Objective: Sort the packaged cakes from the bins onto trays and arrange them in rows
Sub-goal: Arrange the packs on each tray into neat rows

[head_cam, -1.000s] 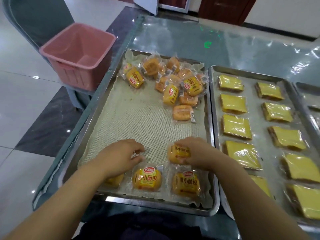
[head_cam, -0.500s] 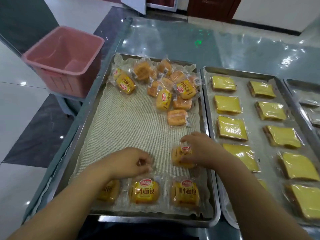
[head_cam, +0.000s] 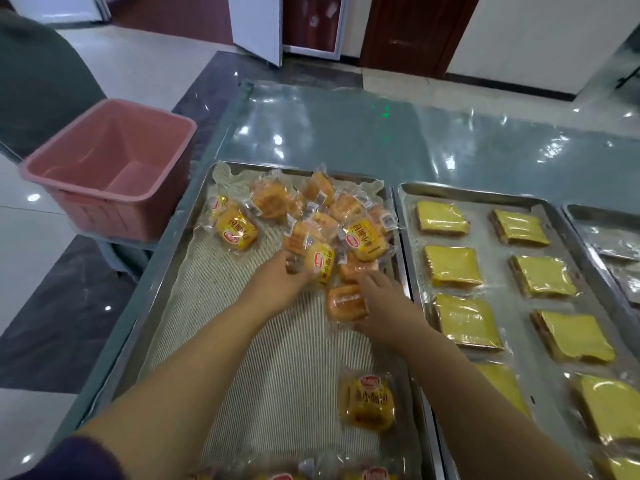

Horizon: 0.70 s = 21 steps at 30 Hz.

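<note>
Head view: left grip (head_cam: 277,284) pinches yellow-wrapped cake (head_cam: 321,264), right grip (head_cam: 382,306) orange cake (head_cam: 345,302); I should lift both clear of pile (head_cam: 332,209) beyond.

The yellow packet (head_cam: 320,264) in my left hand (head_cam: 282,284) has a red oval badge and red lettering. The orange packet (head_cam: 346,303) in my right hand (head_cam: 382,304) is plain golden-brown under clear film. The tray liner (head_cam: 221,323) is beige with fine ribbing, the tray (head_cam: 156,299) silver. The square cakes (head_cam: 452,265) on the next tray (head_cam: 467,195) are bright yellow, brown-edged. Beyond the grey-green table's (head_cam: 346,140) left edge the bin (head_cam: 104,216) is pink, and my sleeve (head_cam: 86,459) dark purple
</note>
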### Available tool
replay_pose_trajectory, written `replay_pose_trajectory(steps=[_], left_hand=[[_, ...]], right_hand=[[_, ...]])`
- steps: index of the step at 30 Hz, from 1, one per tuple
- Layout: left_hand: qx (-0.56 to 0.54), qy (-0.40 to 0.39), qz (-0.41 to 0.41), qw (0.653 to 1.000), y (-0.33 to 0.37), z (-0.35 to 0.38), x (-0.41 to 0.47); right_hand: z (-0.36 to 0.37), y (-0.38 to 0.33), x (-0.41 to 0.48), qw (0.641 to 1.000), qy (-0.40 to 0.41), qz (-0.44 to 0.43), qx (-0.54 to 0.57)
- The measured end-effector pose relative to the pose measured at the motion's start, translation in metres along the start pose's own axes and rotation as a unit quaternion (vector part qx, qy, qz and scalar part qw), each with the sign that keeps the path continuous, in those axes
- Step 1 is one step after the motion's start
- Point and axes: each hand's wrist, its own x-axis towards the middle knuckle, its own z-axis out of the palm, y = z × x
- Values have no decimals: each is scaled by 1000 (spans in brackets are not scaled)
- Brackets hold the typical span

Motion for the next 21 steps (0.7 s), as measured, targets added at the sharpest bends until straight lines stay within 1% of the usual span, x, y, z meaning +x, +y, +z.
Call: replay_pose_trajectory(steps=[1, 4, 9, 13, 17, 19, 21], left_hand=[[13, -8, 6, 1000, -2, 1, 4], [43, -15, 23, 999, -10, 5, 8], [-52, 13, 3, 999, -30, -4, -12], [-117, 37, 7, 992, -56, -24, -38], [-154, 57, 0, 987, -73, -33, -66], [-154, 41, 12, 987, -77, -34, -75], [-140, -4, 26, 990, -79, -34, -83]], right_hand=[[1, 0, 3, 1000, -9, -4, -2], [8, 1, 8, 1000, -2, -5, -17], [15, 3, 5, 1000, 11, 9, 16], [17, 2, -6, 993, 42, 33, 106], [19, -1, -22, 986, 71, 52, 142], [20, -4, -32, 980, 87, 64, 168], [22, -5, -41, 976, 93, 76, 183]])
